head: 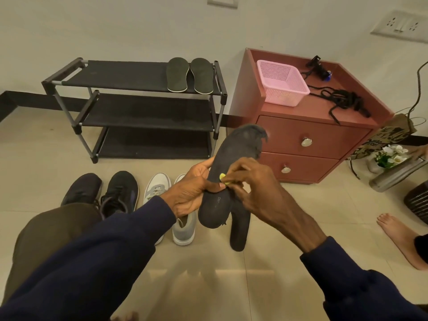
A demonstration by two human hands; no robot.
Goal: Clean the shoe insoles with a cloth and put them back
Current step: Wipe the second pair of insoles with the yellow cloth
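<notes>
Wipe step, frame centre. To do it well: brace insole [234, 154] from behind, run yellow cloth [223, 178] heel to toe with even pressure, go easy at frayed toe edge. Left hand [192, 195]: fingers wrapped round insole mid-section, thumb on its face. Right hand [254, 188]: narrow pinch on cloth, pressed to insole. Second insole [240, 230] hangs just below; holder unclear. Grey shoes [183, 230] on floor, lower centre.

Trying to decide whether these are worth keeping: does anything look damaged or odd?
Yes: the insole in the left hand has a ragged toe end, frayed and curling at the edge. The right hand pinches a yellow cloth against its middle. Black laces lie tangled on the cabinet.
</notes>
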